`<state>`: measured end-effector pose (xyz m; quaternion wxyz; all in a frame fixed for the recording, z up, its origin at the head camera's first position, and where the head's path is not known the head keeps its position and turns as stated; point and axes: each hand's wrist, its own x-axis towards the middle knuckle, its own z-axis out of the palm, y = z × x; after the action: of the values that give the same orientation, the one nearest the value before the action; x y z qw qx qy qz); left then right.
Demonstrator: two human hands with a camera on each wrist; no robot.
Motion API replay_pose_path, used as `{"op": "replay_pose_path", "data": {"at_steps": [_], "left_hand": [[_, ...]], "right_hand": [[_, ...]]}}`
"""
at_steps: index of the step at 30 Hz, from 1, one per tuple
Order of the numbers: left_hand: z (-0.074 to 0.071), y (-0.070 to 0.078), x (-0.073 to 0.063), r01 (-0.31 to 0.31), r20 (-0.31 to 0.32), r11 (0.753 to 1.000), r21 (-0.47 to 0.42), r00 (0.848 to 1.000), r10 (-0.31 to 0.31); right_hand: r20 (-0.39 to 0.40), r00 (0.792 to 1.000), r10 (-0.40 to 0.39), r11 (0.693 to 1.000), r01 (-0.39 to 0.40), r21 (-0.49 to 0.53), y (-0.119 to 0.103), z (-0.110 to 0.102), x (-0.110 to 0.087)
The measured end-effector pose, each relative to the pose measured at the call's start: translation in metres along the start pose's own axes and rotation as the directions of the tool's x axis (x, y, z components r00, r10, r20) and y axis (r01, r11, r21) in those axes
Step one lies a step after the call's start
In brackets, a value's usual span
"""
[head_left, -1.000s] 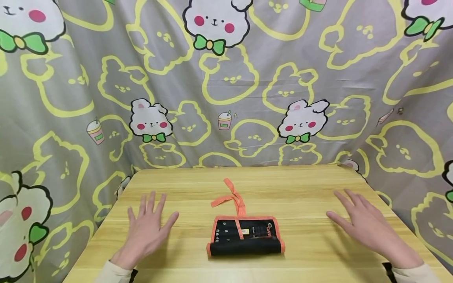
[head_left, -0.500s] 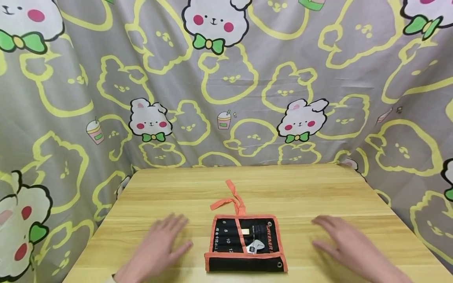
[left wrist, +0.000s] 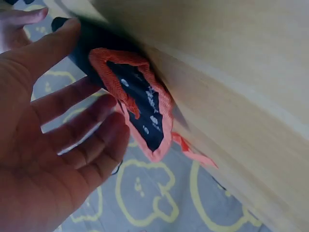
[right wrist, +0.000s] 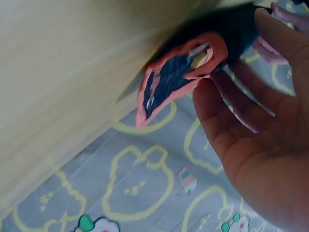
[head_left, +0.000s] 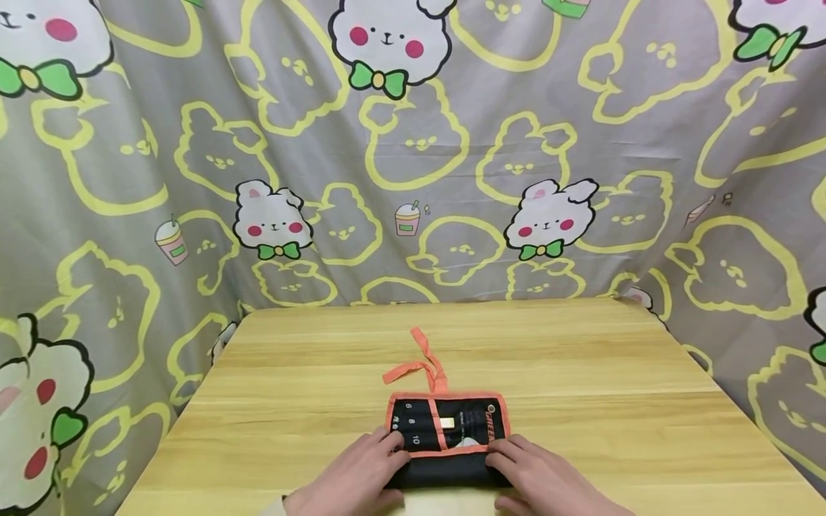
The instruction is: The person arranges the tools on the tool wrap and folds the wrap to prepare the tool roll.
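A black tool roll (head_left: 448,469) with orange trim lies on the table, its near edge folded over into a thick band. My left hand (head_left: 351,473) grips the near left corner, fingers over the fold and thumb at the front. At the near right corner my right hand (head_left: 548,476) holds the fold the same way. In the left wrist view the thumb and fingers lie around the end of the roll (left wrist: 82,48); the right wrist view has the roll's other end (right wrist: 236,34) between thumb and fingers. Part of a silvery wrench head (head_left: 466,442) peeks above the fold.
Orange tie straps (head_left: 429,365) trail from the far edge of the roll onto the wooden table (head_left: 548,351). A grey curtain (head_left: 361,143) with cartoon bears hangs behind the table and along both sides.
Both hands have come inward from the sides and taken hold of the roll's near corners. The near edge, which unrolled toward me half a second ago, now sits slightly farther back, covering more pocket print.
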<state>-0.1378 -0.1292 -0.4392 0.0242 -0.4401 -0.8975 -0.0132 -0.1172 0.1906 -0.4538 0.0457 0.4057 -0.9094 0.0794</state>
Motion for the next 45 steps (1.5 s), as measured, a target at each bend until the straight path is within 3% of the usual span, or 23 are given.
{"op": "replay_pose_path", "data": {"at_steps": [4, 7, 10, 13, 15, 17, 18, 21, 23, 25, 28, 30, 32, 35, 37, 41, 45], "left_hand": [[0.002, 0.003, 0.008, -0.029, -0.019, 0.998, 0.055, 0.999, 0.030], [0.002, 0.006, 0.012, -0.019, -0.007, 0.997, 0.070, 1.000, 0.019], [0.000, 0.005, 0.013, 0.026, 0.026, 1.000, -0.012, 0.999, -0.026], [-0.003, -0.001, 0.013, 0.075, 0.055, 0.982, -0.173, 0.996, -0.066], [-0.005, -0.006, 0.015, 0.090, 0.057, 0.953, -0.289, 0.995, -0.076], [-0.005, -0.012, 0.017, 0.111, 0.064, 0.909, -0.402, 0.994, -0.093], [-0.005, -0.015, 0.019, 0.126, 0.069, 0.883, -0.453, 0.992, -0.106], [-0.002, -0.024, 0.026, 0.185, 0.104, 0.772, -0.608, 0.983, -0.153], [0.000, -0.029, 0.031, 0.209, 0.113, 0.720, -0.662, 0.977, -0.179], [0.003, -0.032, 0.038, 0.203, 0.087, 0.711, -0.673, 0.976, -0.197], [0.008, -0.035, 0.046, 0.167, -0.002, 0.783, -0.600, 0.978, -0.210], [0.010, -0.036, 0.048, 0.144, -0.068, 0.845, -0.515, 0.976, -0.208], [0.011, -0.035, 0.048, 0.122, -0.119, 0.900, -0.419, 0.975, -0.188], [0.008, -0.033, 0.043, 0.093, -0.139, 0.948, -0.305, 0.980, -0.141], [0.005, -0.032, 0.039, 0.076, -0.117, 0.970, -0.233, 0.987, -0.106], [0.001, -0.026, 0.034, 0.057, -0.043, 0.989, -0.135, 0.997, -0.063], [0.001, -0.023, 0.035, 0.062, -0.010, 0.986, -0.157, 0.998, -0.064]], "right_hand": [[-0.032, 0.999, 0.027, 0.999, -0.028, -0.036, -0.007, 0.005, 0.011], [-0.072, 0.996, 0.055, 0.996, -0.059, -0.063, -0.011, 0.010, 0.015], [-0.092, 0.993, 0.077, 0.996, -0.082, -0.048, -0.013, 0.012, 0.017], [-0.057, 0.994, 0.098, 0.995, -0.098, 0.012, -0.010, 0.007, 0.018], [-0.023, 0.993, 0.115, 0.990, -0.113, 0.079, -0.004, 0.002, 0.019], [0.002, 0.993, 0.122, 0.983, -0.121, 0.140, 0.004, -0.004, 0.022], [0.018, 0.992, 0.129, 0.975, -0.130, 0.182, 0.010, -0.005, 0.024], [0.061, 0.989, 0.137, 0.940, -0.149, 0.307, 0.025, -0.005, 0.030], [0.110, 0.979, 0.170, 0.911, -0.199, 0.361, 0.031, -0.005, 0.035], [0.083, 0.975, 0.206, 0.919, -0.222, 0.327, 0.032, -0.003, 0.039], [-0.081, 0.975, 0.206, 0.973, -0.195, 0.127, 0.028, 0.001, 0.044], [-0.192, 0.965, 0.176, 0.982, -0.186, -0.034, 0.022, 0.004, 0.045], [-0.231, 0.962, 0.142, 0.976, -0.175, -0.127, 0.019, 0.005, 0.045], [-0.201, 0.969, 0.143, 0.975, -0.173, -0.141, 0.015, 0.002, 0.041], [-0.155, 0.977, 0.148, 0.978, -0.168, -0.122, 0.015, 0.000, 0.038], [-0.091, 0.988, 0.127, 0.986, -0.136, -0.099, 0.016, 0.000, 0.037], [-0.050, 0.993, 0.109, 0.994, -0.109, 0.001, 0.023, 0.000, 0.038]]}}
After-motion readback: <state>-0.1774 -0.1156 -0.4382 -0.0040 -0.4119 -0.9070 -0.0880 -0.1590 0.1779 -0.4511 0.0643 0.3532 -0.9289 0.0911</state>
